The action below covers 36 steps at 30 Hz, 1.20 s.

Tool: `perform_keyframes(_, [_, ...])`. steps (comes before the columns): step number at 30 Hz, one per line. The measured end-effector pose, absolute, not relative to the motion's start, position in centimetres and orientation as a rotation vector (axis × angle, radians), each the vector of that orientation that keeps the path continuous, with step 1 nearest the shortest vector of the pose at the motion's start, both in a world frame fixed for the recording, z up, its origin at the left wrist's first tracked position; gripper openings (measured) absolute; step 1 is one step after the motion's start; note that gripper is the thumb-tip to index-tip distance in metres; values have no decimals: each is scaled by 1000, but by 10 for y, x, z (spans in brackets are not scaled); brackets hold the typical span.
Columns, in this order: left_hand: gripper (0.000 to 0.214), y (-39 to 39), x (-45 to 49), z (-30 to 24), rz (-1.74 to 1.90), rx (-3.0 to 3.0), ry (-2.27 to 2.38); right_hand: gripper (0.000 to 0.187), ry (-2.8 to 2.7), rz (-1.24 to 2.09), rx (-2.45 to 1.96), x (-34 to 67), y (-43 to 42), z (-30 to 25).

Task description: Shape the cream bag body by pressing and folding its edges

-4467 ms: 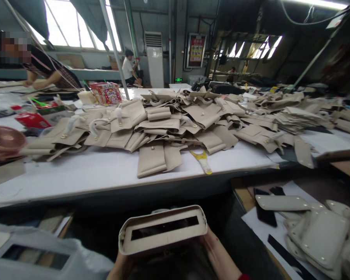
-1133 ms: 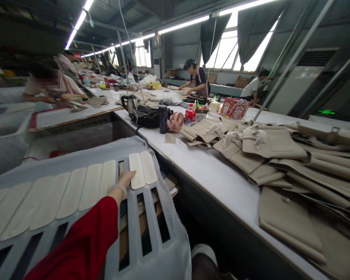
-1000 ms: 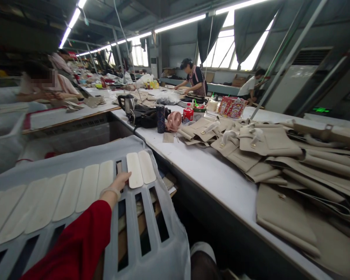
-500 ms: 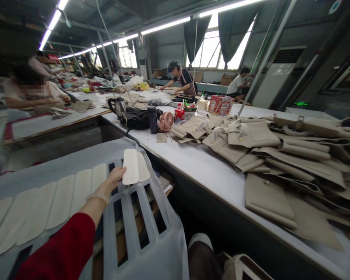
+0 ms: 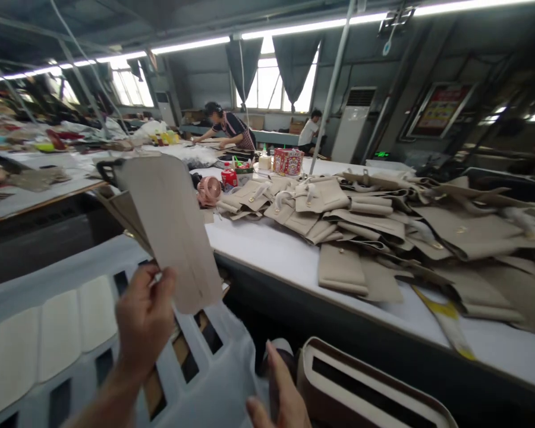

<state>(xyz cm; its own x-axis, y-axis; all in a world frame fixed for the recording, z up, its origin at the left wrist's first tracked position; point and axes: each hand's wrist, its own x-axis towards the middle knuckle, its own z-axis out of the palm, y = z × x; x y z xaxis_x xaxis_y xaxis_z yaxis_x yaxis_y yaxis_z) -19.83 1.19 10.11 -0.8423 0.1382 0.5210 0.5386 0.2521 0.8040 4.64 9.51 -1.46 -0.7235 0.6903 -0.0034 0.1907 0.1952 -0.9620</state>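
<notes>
A flat, pale panel with rounded ends (image 5: 178,238) is raised in front of me, pinched near its left edge by my left hand (image 5: 145,321). Behind it shows a darker beige piece with a small gold spot (image 5: 131,217); I cannot tell whether the same fingers hold it. At the bottom, my right hand (image 5: 280,392) has thumb and fingers apart and holds nothing. Just right of it lies a beige bag body with a pale rim and a dark slot (image 5: 383,380). More pale panels (image 5: 60,333) lie in a row on a slotted, light-blue rack (image 5: 214,368).
Along the right runs a white-topped table (image 5: 258,249) heaped with beige bag pieces (image 5: 365,208). A pink fan (image 5: 209,191), a red can and a patterned red box (image 5: 288,161) stand towards its back. Co-workers (image 5: 232,128) work farther off.
My left hand has lifted the pale panel off the rack and brought it closer. My right hand has come into view at the bottom. The view has turned right.
</notes>
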Motion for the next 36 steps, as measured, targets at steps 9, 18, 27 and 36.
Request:
perform_keyframes(9, [37,77,-8,80,-1388,-2038,-1652,77,-1739,962,-725,108,160,109])
perform_keyframes(18, [68,95,-22,126,-1466,-1655,-1551,78,-1865,591,-813,218,219,110])
perform_keyframes(27, [37,118,-33,96,-1497,-2033,-2125,77,-2009,472,-785,229,230,70])
perform_keyframes(36, [17,118,-25,53,-1539,-1951,-2429,76,-2148,426,-817,230,232,47])
